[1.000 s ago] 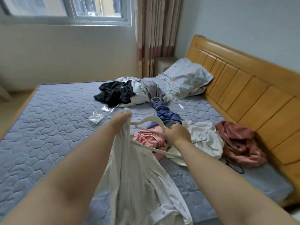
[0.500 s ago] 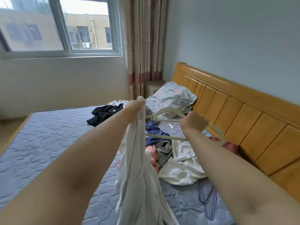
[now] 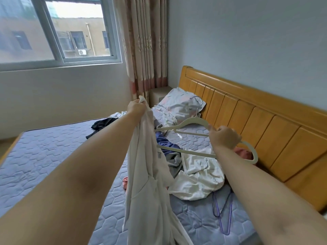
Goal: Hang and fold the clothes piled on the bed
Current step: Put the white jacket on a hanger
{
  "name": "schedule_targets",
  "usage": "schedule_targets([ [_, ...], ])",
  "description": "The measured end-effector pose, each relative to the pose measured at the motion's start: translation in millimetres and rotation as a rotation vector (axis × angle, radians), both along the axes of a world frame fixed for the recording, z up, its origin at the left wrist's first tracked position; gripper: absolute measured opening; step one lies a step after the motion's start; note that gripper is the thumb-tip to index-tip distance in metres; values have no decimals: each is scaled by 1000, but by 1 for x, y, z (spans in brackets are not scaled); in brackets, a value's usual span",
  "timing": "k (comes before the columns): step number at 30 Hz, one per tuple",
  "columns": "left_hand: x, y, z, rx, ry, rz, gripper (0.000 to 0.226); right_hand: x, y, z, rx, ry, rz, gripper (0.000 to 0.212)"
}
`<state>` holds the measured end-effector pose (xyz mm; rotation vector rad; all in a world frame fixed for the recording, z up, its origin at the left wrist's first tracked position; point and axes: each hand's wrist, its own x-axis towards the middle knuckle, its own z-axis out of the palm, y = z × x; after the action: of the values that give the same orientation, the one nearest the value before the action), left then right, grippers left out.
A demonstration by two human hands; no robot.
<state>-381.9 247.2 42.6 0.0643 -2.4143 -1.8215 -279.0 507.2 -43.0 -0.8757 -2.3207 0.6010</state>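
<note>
Both arms stretched forward, left hand [image 3: 135,107] and right hand [image 3: 223,137] clenched.

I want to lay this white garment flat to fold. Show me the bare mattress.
Bare quilted mattress stretches left of the left arm, below the black garment. Crowded: white clothing, blue garment and purple hangers beside the headboard.

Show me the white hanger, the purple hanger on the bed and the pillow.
white hanger [image 3: 190,121]: head view, on its upper arm.
purple hanger [image 3: 218,212]: head view, on its left wire.
pillow [image 3: 184,102]: head view, on its middle.
</note>
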Motion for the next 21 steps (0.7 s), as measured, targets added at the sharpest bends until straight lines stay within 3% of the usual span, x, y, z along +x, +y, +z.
schedule_targets([
  [5,-18,-1,-9,34,-34,78,30,4,16,-2,-161,67,-140,56],
  [9,-15,3,-24,-10,-61,89,26,9,25,-15,-247,94,-125,59],
  [17,-9,21,-41,14,-75,12,34,14,19,-29,-158,23,-100,50],
  [21,-8,16,-42,-72,-45,7,34,17,19,-31,-105,24,-129,49],
])
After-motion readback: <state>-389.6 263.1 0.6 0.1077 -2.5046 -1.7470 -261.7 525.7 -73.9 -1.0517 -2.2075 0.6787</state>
